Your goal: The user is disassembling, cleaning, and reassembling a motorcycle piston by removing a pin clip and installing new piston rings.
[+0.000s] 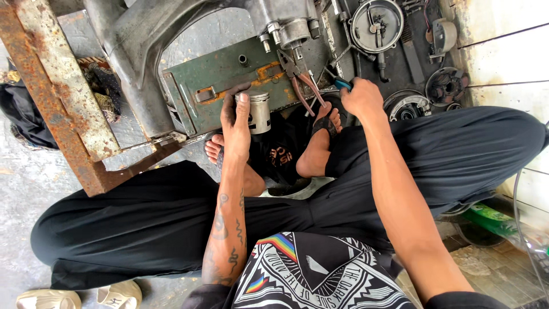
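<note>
While the person sits cross-legged on the floor, the left hand [235, 123] is clamped around a silver piston [258, 111], holding it just in front of a green metal toolbox [226, 77]. The right hand [360, 98] is closed on a blue-handled tool [342, 83] near the sandalled foot [327, 121]. Red-handled pliers [303, 86] lie on the toolbox, below the engine casing [286, 26].

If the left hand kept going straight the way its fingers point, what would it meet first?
The left hand, holding a metal piston, points up-frame at the green metal box; that box likely comes first, though depth is unclear.
</note>
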